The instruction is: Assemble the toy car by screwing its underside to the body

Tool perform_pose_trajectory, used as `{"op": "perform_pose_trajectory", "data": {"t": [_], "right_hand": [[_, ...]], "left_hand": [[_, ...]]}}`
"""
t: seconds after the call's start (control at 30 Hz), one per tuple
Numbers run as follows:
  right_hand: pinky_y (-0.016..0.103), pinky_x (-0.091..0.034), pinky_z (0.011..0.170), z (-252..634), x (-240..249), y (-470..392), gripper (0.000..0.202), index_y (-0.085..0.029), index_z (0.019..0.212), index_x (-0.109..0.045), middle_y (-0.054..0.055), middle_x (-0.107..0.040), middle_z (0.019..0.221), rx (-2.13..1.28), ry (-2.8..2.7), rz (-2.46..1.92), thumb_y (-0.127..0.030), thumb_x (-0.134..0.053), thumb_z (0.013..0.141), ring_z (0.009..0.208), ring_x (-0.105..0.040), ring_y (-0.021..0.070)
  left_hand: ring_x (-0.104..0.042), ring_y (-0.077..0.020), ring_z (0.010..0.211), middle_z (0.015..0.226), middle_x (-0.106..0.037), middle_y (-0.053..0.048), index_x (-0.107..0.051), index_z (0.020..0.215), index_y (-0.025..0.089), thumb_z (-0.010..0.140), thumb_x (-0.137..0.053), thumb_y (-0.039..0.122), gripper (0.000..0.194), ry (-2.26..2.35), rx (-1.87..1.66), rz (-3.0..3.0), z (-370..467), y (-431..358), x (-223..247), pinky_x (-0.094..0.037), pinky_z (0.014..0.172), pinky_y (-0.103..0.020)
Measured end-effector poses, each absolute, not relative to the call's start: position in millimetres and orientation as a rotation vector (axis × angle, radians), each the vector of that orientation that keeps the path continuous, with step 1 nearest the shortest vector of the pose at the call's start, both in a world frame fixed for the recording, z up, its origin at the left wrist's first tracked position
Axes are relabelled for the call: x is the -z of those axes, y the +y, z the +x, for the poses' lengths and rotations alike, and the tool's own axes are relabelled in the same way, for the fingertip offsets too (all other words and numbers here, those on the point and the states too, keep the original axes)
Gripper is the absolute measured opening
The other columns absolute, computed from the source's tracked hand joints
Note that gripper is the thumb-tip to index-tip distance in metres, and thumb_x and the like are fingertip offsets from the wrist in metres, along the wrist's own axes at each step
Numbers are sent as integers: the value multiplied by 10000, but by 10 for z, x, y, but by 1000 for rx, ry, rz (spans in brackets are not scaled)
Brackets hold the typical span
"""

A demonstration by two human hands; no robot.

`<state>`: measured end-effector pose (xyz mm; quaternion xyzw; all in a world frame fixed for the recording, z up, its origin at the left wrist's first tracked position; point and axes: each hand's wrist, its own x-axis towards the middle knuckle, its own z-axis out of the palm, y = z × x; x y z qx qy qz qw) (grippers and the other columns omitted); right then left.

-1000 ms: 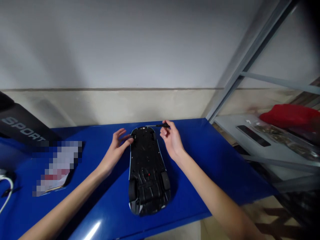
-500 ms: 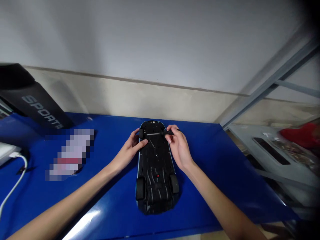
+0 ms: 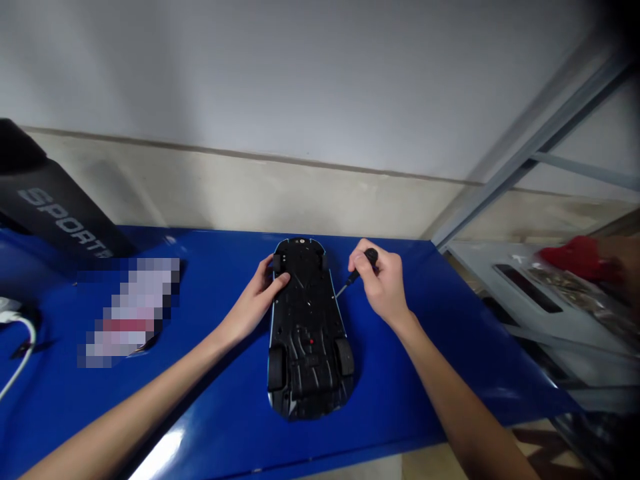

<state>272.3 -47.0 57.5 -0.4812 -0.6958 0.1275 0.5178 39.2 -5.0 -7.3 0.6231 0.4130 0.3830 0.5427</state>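
Note:
A toy car (image 3: 309,320) lies upside down on the blue table, its black underside and wheels facing up and thin light-blue edges showing along its sides. My left hand (image 3: 260,293) grips the car's left side near the far wheel, thumb on top of the underside and fingers round the edge. Beside the car on the right, my right hand (image 3: 380,277) is closed round a screwdriver (image 3: 354,275) with a black handle. Its metal shaft slants down to the car's right edge; whether the tip touches there I cannot tell.
On the left stand a dark bottle-like object marked SPORT (image 3: 70,213), a blurred-out item (image 3: 130,313) and a white cable (image 3: 25,353). A wall (image 3: 300,193) closes off the back of the blue table (image 3: 210,413). To the right is a grey metal shelf (image 3: 520,327) holding bagged parts.
My right hand has moved right, off the car's far end, turning the screwdriver from lying across the underside to pointing down at the right edge. My left hand keeps its hold.

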Motion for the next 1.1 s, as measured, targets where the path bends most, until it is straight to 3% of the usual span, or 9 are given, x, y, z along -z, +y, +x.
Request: {"op": "perform_pose_trajectory", "data": {"t": [0.3,0.43,0.53,0.63,0.83,1.0,1.1], "right_hand": [[257,-282,470,2692,-568,-483,289,-204,697,-545,-63,-420,567,-234,-1740,-1162,-299,-515,968,468,-323,68],[243,-369,506,2687,-579,-497,55,-226,965,-602,-72,-492,623,-41,-1774,-1203,-255,-574,929,476,-391,72],[285,-454,658,2698,-608,-516,172,-224,1088,-602,-31,-584,726,136,-1893,-1139,-223,-535,929,613,-529,111],[331,-468,739,2712,-643,-528,203,-205,1084,-604,28,-649,862,187,-1985,-1044,-201,-465,936,772,-594,158],[293,-409,621,2719,-640,-512,195,-227,990,-630,-41,-663,748,396,-1938,-979,-128,-676,829,537,-446,90],[335,-450,710,2719,-650,-531,198,-207,1049,-631,28,-666,850,297,-1982,-972,-141,-550,882,742,-558,159],[307,-434,656,2710,-665,-546,194,-221,987,-629,-5,-644,780,319,-1947,-962,-104,-617,833,657,-511,135]], "left_hand": [[-401,-285,1431,1540,-453,-76,-328,1495,249,969,-490,493,602,972,-903,1523,382,-32,96,-333,1181,-444],[-395,-289,1436,1550,-442,-73,-292,1509,250,971,-473,503,622,989,-896,1535,378,-21,131,-353,1168,-445],[-388,-291,1441,1559,-430,-68,-285,1510,258,969,-462,511,623,1011,-894,1551,376,-9,168,-357,1165,-451],[-380,-289,1446,1558,-432,-70,-280,1507,254,966,-461,512,627,1017,-900,1565,379,-4,178,-350,1170,-454],[-365,-287,1454,1567,-416,-77,-294,1499,248,969,-459,508,613,982,-902,1565,387,-17,131,-328,1185,-458],[-345,-286,1463,1578,-393,-83,-292,1499,258,962,-480,512,624,976,-907,1560,377,-14,135,-292,1202,-479],[-350,-296,1460,1578,-392,-90,-291,1504,262,966,-464,501,613,972,-905,1571,370,-18,132,-287,1198,-500]]}}
